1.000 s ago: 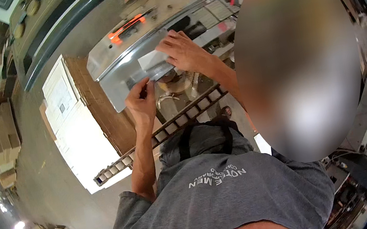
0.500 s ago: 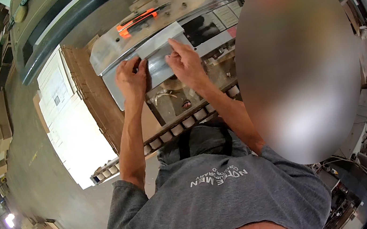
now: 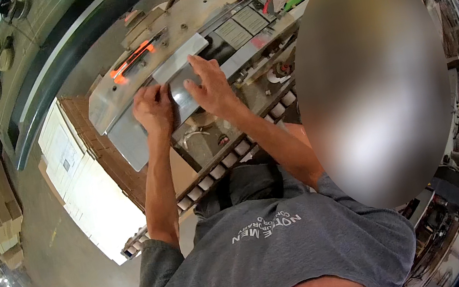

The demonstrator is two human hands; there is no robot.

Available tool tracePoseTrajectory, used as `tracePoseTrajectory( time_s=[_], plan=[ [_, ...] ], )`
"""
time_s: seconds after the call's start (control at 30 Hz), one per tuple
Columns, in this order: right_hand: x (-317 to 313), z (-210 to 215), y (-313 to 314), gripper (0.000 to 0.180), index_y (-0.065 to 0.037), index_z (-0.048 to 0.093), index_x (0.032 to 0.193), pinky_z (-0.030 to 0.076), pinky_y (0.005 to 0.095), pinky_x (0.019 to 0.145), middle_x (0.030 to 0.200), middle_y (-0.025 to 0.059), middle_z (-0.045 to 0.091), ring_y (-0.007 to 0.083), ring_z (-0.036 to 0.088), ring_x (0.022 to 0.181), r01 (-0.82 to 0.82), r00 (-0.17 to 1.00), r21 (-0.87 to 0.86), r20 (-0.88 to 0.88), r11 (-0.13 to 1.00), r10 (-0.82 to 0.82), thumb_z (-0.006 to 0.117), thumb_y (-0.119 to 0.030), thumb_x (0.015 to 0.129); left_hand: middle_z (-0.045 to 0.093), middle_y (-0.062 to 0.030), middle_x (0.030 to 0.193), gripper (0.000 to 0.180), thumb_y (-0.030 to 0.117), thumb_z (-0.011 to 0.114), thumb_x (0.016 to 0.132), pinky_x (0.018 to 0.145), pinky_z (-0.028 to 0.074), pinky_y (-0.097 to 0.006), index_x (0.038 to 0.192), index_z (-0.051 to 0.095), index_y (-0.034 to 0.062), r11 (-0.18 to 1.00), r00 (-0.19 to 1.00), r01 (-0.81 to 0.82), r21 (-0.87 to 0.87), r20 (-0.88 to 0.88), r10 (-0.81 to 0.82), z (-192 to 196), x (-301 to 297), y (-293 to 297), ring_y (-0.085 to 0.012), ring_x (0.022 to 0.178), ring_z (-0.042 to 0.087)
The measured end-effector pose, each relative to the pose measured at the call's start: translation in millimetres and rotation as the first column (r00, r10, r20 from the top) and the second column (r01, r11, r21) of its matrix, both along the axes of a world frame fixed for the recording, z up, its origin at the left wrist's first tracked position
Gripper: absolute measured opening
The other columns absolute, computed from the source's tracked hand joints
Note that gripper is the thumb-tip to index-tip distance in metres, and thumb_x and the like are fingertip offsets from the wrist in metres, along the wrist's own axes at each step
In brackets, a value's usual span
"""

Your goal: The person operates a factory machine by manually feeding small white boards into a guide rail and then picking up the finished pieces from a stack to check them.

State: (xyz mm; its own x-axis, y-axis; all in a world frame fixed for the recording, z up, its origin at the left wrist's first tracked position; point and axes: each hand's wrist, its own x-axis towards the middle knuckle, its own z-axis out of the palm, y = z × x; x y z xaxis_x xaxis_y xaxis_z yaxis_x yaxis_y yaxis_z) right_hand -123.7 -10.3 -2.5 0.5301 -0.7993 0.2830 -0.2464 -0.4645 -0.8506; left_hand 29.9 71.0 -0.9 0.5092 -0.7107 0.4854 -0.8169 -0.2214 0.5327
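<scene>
A pale grey flat piece (image 3: 181,57) lies along the metal bed of a machine (image 3: 129,142), its long edge raised against the bed's back ledge. My left hand (image 3: 155,112) rests at the left end of this piece, fingers curled and thumb drawn in to them; what lies under the fingertips is hidden. Farther right, my right hand (image 3: 212,86) is over the same piece. Its index finger reaches to the piece's edge and its thumb stands apart. Behind the piece, an orange-handled tool (image 3: 134,61) lies on the machine's worn metal top (image 3: 110,99).
Between my body and the machine runs a rail of white rollers (image 3: 217,171). At left stands a stack of white-topped cardboard sheets (image 3: 83,177). Dark slotted plates (image 3: 234,33) continue the bed to the right. A blurred oval hides much of the right side.
The view has shifted, so the machine appears farther left and more tilted. Both hands keep about the same places on the grey piece.
</scene>
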Motion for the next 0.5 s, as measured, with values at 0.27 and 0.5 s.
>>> tracePoseTrajectory(
  time_s=[0.27,0.5],
  plan=[
    [-34,-22,-59,0.053,0.006,0.049,0.134,0.042,0.0481,0.098,0.133,0.0259,0.052,0.0428,0.050,0.114,0.207,0.978,-0.311,0.078,0.928,-0.192,0.065,-0.015,0.089,0.063,-0.0115,0.077,0.013,0.018,0.073,0.080,0.061,0.050,-0.044,0.076,0.069,0.0067,0.998,0.996,0.066,0.014,0.058,-0.067,3,-49,-75,-0.0352,0.067,0.062],
    [-64,-13,-115,0.056,0.008,0.047,0.135,0.032,0.0478,0.109,0.134,0.0309,0.050,0.0461,0.045,0.125,0.273,0.949,-0.192,-0.108,0.943,-0.296,0.066,-0.012,0.086,0.065,-0.0125,0.082,0.020,0.027,0.071,0.083,0.066,0.051,-0.047,0.077,0.069,0.0078,0.982,0.990,0.097,0.161,0.089,-0.112,-3,-82,-149,-0.0361,0.075,0.065]
  ],
)
